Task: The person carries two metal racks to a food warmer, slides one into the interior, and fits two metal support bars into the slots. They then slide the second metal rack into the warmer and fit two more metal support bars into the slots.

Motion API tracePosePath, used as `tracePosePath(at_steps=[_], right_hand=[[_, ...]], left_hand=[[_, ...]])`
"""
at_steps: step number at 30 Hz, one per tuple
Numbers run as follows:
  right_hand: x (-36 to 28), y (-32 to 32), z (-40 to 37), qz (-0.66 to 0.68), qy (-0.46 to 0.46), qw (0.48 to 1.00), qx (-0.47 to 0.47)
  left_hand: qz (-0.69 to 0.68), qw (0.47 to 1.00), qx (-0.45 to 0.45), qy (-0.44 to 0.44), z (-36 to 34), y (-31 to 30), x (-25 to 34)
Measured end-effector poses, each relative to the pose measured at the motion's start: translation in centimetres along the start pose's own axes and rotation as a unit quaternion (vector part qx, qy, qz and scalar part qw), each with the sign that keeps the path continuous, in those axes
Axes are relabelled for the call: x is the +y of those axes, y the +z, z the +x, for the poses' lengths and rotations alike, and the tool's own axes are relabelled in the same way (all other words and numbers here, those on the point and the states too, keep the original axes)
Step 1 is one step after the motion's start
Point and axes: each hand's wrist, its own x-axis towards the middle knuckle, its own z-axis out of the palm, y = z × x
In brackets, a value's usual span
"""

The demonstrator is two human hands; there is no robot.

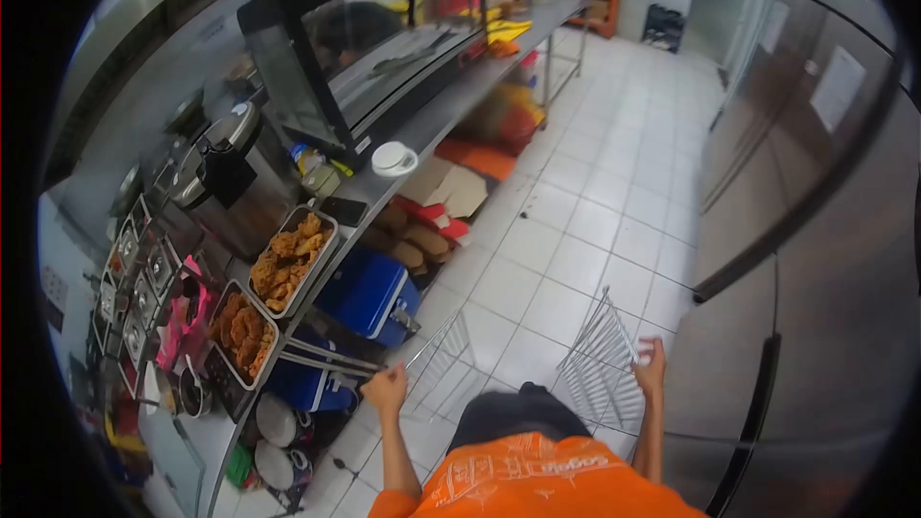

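My left hand [386, 388] is closed where a wire fryer basket [443, 357] meets its long double-bar handle [331, 357], which points left toward the counter. A second wire fryer basket [602, 369] hangs on my right side, with my right hand [651, 369] curled at its outer edge. Floor tiles show through the mesh of both baskets, and I see no food in them. The right basket's handle cannot be made out. My orange shirt [537, 480] fills the bottom of the head view.
On the steel counter [379, 194] at left stand two trays of fried chicken [288, 264] [243, 334], a white mug [394, 159] and a glass display case [384, 48]. Blue coolers [369, 295] sit beneath. Steel refrigerator doors [815, 326] line the right. White floor tiles [576, 173] run between.
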Motion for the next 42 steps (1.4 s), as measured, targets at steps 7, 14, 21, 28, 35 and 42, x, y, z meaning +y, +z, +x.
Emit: tracePosePath(at_steps=[7,14,21,28,35,42], right_hand=[[-6.9,9.8,25.8,-0.004,-0.068,0.992,-0.102],[-6.9,13.8,46.5,-0.012,-0.094,0.98,-0.177],[-9.5,22.3,61.6,0.002,-0.099,0.961,-0.259],[-13.9,28.9,72.8,0.02,-0.098,0.935,-0.34],[-16.7,33.3,79.6,0.012,0.057,0.927,-0.371],[-18.2,38.4,78.0,0.077,0.156,0.918,-0.355]], left_hand=[[-0.012,0.999,0.031,-0.024,15.0,8.6,14.1],[-0.086,0.996,0.018,-0.031,30.1,15.9,28.3],[-0.054,0.997,-0.034,-0.036,40.1,21.3,38.2],[-0.047,0.992,-0.079,-0.082,46.7,21.7,42.7],[-0.139,0.982,-0.108,-0.072,52.1,21.9,43.5],[-0.127,0.967,-0.187,-0.115,54.1,22.0,45.9]])
